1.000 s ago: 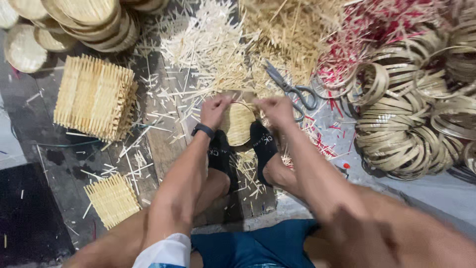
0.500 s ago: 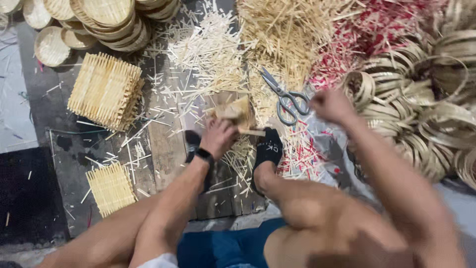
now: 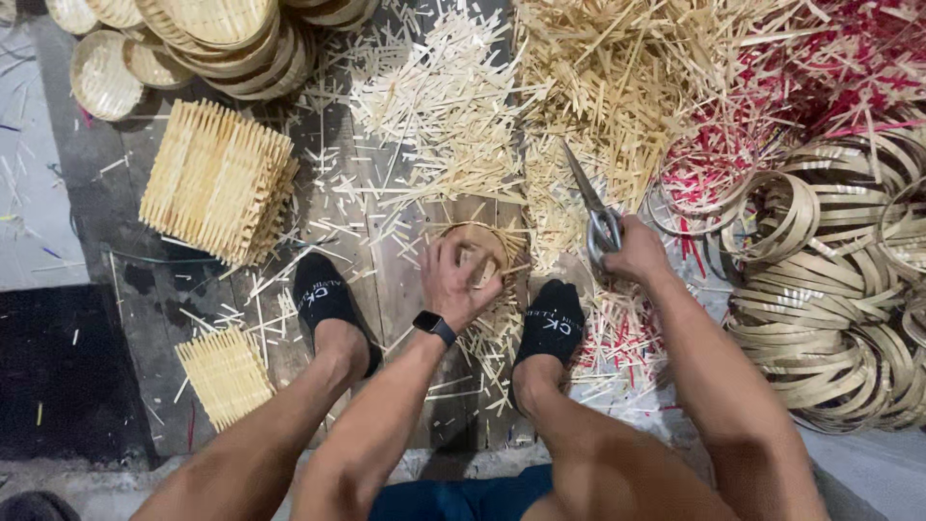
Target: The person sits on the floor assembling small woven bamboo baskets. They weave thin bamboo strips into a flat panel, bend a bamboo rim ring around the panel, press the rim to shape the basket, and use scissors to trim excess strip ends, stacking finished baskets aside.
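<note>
Floor-level basket-weaving workshop: heaps of cut bamboo slivers, stacked woven trays, square woven mats, coiled bamboo rims, offcuts strewn over worn planks.

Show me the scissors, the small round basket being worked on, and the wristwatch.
scissors (image 3: 590,198), head view, on the blades.
small round basket (image 3: 482,241), head view, on its woven rim.
wristwatch (image 3: 433,325), head view, on its dark face.

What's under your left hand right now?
The left hand presses a small round woven bamboo piece onto the wooden board, cut slivers scattered around. The palm covers most of the piece, so its centre is hidden.
</note>
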The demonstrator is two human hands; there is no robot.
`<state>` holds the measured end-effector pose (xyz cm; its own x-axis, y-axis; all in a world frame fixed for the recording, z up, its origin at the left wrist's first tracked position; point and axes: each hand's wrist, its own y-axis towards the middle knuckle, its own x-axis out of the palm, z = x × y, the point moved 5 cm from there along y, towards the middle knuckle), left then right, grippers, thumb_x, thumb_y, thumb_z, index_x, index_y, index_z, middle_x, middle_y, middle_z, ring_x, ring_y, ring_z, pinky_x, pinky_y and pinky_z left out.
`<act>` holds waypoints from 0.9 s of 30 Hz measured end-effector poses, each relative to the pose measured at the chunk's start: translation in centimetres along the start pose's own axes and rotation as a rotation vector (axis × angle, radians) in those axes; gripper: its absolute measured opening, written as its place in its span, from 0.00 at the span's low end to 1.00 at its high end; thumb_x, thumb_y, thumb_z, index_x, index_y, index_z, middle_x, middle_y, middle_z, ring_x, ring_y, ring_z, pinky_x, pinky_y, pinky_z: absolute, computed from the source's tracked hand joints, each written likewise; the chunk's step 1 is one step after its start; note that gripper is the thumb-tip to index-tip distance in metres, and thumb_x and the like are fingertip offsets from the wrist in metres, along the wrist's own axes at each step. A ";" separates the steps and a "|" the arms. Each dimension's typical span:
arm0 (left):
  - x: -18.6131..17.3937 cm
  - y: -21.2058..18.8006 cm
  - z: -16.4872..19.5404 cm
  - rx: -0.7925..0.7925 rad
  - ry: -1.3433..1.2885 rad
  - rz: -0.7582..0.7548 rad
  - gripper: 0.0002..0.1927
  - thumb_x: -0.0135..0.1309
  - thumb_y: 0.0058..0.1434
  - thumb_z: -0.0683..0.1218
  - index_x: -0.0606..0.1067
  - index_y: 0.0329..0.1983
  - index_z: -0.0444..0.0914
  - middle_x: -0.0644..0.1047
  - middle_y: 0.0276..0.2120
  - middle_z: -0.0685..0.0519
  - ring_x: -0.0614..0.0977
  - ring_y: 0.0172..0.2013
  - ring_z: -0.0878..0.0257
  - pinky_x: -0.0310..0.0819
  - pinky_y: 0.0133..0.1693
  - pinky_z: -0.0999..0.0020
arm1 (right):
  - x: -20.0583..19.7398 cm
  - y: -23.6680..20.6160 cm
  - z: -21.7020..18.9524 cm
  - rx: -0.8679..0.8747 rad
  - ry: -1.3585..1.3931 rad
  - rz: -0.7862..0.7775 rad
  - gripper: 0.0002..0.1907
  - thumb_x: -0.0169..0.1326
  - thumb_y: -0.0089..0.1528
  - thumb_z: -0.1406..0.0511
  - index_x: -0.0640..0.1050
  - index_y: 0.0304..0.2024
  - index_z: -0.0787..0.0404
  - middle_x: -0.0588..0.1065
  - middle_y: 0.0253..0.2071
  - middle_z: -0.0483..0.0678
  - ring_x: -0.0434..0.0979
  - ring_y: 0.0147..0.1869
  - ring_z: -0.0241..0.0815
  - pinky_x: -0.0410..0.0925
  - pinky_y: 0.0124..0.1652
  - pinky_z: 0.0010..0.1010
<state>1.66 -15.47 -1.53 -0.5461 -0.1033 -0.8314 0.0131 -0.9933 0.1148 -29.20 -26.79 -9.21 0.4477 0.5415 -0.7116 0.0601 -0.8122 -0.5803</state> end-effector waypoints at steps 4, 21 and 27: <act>1.3 0.6 -0.2 0.108 -0.064 0.015 0.21 0.66 0.52 0.56 0.79 0.49 0.51 0.73 0.54 0.48 0.70 0.58 0.48 0.66 0.56 0.46 | -0.3 -0.9 0.2 -0.049 0.054 -0.078 0.26 0.67 0.47 0.61 0.76 0.44 0.67 0.78 0.36 0.59 0.80 0.43 0.57 0.72 0.47 0.43; 0.9 -0.2 1.8 -0.320 -0.212 0.180 0.41 0.69 0.53 0.50 0.64 0.68 0.41 0.63 0.66 0.37 0.65 0.67 0.38 0.62 0.67 0.44 | 1.5 -3.8 -7.8 -0.507 -0.478 0.302 0.25 0.65 0.53 0.51 0.77 0.40 0.63 0.73 0.41 0.57 0.74 0.51 0.56 0.70 0.49 0.47; 0.4 -0.6 -0.1 -0.376 -0.308 0.251 0.43 0.66 0.49 0.47 0.61 0.65 0.30 0.62 0.62 0.31 0.63 0.64 0.33 0.58 0.64 0.44 | 0.1 -2.7 -6.3 -0.527 -0.537 0.208 0.23 0.62 0.55 0.49 0.78 0.35 0.62 0.74 0.36 0.57 0.77 0.44 0.56 0.72 0.39 0.50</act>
<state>1.51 -14.90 -2.03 -0.7069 -0.3760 -0.5991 0.4427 -0.8958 0.0397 -23.66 -25.89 -5.23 0.0110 0.2883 -0.9575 0.4982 -0.8318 -0.2447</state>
